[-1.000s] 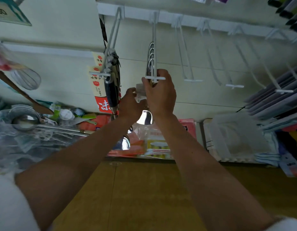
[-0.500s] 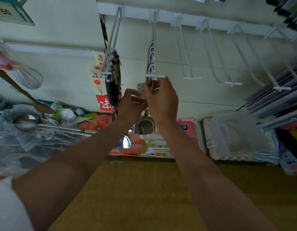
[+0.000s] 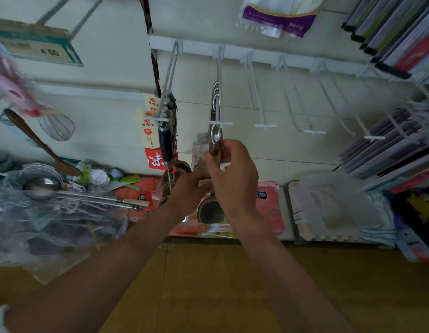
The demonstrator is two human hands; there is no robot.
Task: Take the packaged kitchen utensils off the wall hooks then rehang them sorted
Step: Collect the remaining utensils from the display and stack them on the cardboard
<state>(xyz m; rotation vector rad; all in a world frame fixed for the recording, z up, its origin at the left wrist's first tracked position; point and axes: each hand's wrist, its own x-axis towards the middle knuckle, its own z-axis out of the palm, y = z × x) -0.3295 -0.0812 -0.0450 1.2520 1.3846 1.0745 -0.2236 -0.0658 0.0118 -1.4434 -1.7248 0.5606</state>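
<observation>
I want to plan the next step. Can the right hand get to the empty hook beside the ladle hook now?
Probably yes: the empty hook hangs bare close beside the right hand, with nothing between them. But that hand pinches the ladle, so it would carry it along.

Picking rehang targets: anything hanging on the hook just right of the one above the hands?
No, that white hook is bare wire along its whole length, with nothing hanging on it.
</observation>
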